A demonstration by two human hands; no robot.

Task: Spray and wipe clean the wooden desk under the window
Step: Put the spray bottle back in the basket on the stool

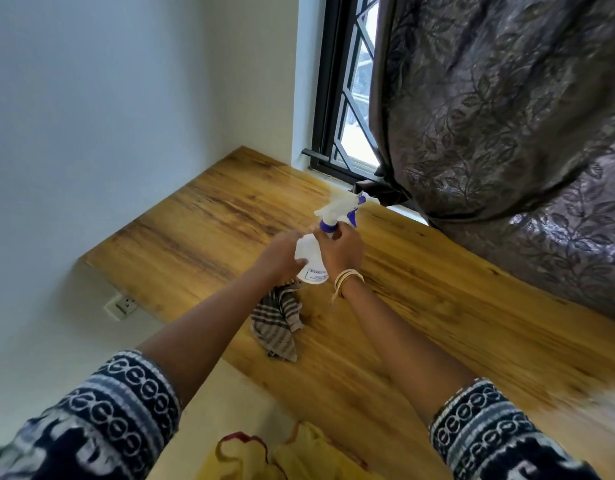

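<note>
Reaching in from the lower corners of the frame, both forearms meet near the middle over the desk [420, 306]. The right hand [340, 251] curls round the neck of the bottle [311, 261], just under the blue collar, with the wrist (ringed by pale bangles [346, 280]) bent slightly down. The left hand [282, 254] wraps the bottle's white body from the left side, thumb across the front. The bottle tilts, its nozzle aimed toward the upper right of the frame, at the window [347, 98]. A striped cloth [278, 320] hangs from under the left hand and trails onto the wood below centre. A dark curtain [507, 116] fills the upper right. Both sleeves [126, 410] are patterned in dark blue and white.
</note>
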